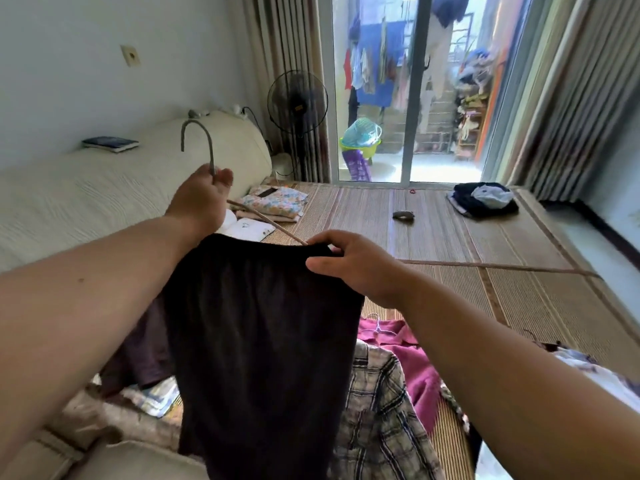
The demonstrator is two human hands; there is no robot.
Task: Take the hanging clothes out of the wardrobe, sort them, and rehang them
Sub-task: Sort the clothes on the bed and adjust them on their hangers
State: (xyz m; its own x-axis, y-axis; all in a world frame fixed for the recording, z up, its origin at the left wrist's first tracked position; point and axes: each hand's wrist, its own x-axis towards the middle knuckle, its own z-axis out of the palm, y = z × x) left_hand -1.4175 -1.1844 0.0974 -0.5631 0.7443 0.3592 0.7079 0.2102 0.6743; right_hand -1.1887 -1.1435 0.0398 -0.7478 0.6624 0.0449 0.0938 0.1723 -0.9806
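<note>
Left hand point(202, 199) is up high, fingers curled tight round the neck of the hanger point(209, 148), right under the hook, and the hook pokes clear above the knuckles. One thin arm of the hanger slants down and to the right from that grip, straight toward the right hand point(349, 268). The right hand pinches the top edge of the black garment point(263, 341), thumb underneath, fingers curled over the hem, just where the hanger's arm meets the cloth. So the garment hangs between the two hands: its top edge runs from below the left wrist across to the right fingers, and the rest drops straight down in front of the person, covering the middle of the view. Beneath it, on the mat point(450, 237) that covers the bed, lies a plaid shirt point(377, 410), just right of the black cloth, with a magenta shirt point(412, 355) touching it on the far side, under the right forearm. Further off, a floral pile point(273, 202) sits folded beyond the left hand, and a dark pile point(481, 199) rests well apart near the far right corner of the mat. A fan point(298, 102) stands by the curtain, and a book point(110, 143) lies on the headboard point(104, 202)
</note>
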